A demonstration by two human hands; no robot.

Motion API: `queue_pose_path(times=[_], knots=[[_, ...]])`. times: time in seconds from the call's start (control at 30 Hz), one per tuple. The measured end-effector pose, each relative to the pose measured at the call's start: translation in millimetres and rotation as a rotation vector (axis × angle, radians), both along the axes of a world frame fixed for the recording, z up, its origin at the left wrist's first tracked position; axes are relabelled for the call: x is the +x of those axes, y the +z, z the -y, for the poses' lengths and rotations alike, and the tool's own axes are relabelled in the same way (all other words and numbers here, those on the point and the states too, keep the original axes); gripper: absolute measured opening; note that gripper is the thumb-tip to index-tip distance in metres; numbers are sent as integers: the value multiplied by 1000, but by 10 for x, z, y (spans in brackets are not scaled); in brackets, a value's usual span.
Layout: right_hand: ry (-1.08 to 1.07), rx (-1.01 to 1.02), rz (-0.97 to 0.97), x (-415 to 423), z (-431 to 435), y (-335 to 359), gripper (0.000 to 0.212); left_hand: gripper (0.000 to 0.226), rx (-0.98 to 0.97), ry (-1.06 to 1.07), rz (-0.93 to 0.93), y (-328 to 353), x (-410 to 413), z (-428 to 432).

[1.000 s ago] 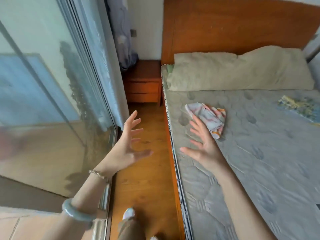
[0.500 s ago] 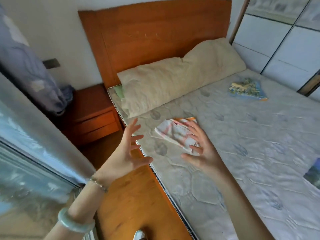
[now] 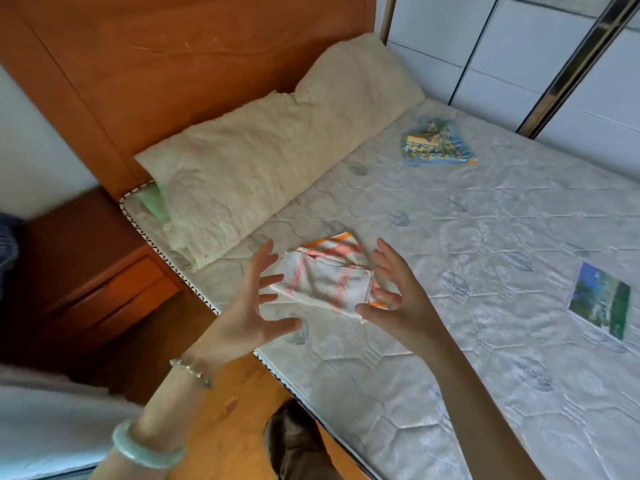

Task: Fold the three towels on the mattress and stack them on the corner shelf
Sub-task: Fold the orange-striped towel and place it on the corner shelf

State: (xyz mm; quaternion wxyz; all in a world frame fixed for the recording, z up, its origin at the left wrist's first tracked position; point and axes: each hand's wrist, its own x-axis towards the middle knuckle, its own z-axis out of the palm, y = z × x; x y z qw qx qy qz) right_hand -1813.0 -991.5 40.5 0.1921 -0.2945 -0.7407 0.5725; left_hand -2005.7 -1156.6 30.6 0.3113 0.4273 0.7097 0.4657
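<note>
1. Head view shows the left hand [image 3: 242, 306] with its fingers [image 3: 261, 258] spread wide, holding nothing.
2. The right hand [image 3: 398, 299] is open too, with its fingers [image 3: 382, 259] spread and its palm facing the left hand.
3. Between the two hands, a white and orange towel [image 3: 325, 282] lies crumpled on the mattress [image 3: 450, 393], near the mattress's left edge. I cannot tell if any fingertip touches it.
4. The left wrist wears a bead bracelet [image 3: 192, 370]. A pale green bangle [image 3: 145, 453] sits further down that arm.
5. A blue and yellow towel [image 3: 436, 143] lies far up the mattress, close to the right end of the pillow [image 3: 270, 161].
6. A green and blue towel [image 3: 599, 301] lies flat, well off to the right.
7. The long cream pillow rests against the wooden headboard [image 3: 173, 64].
8. A wooden nightstand [image 3: 86, 271] stands beside the bed on the left.
</note>
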Motion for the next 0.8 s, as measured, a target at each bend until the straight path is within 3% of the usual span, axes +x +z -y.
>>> queue_pose_path(times=[0.6, 0.8], knots=[[-263, -213, 166, -962, -1591, -802, 79, 112, -284, -258, 24, -920, -1499, -1811], [-380, -306, 223, -1099, -1883, -1432, 71, 96, -378, -258, -17, -1473, -1803, -2206]])
